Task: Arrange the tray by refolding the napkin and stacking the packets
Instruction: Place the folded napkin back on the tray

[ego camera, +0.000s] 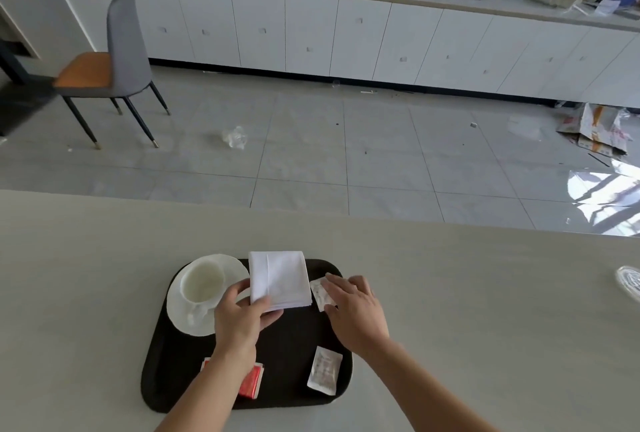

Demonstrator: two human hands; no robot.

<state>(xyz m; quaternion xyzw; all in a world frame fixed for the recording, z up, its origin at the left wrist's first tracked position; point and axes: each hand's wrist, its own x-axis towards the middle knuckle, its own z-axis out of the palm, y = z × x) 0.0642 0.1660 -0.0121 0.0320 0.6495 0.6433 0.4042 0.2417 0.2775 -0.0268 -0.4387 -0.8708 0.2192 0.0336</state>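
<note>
A folded white napkin [280,278] lies at the far middle of the black tray [287,345]. My left hand [242,317] pinches the napkin's near left corner between thumb and fingers. My right hand [356,310] lies flat, fingers straight, over a white packet [320,294] just right of the napkin. A second white packet [325,370] lies near the tray's front right. A red packet [252,381] at the front is partly hidden by my left forearm.
A white cup [202,282] on a white saucer [187,313] fills the tray's far left. The tray sits on a pale table [86,293]. A clear object [629,281] lies at the table's right edge. A grey chair [114,60] stands beyond.
</note>
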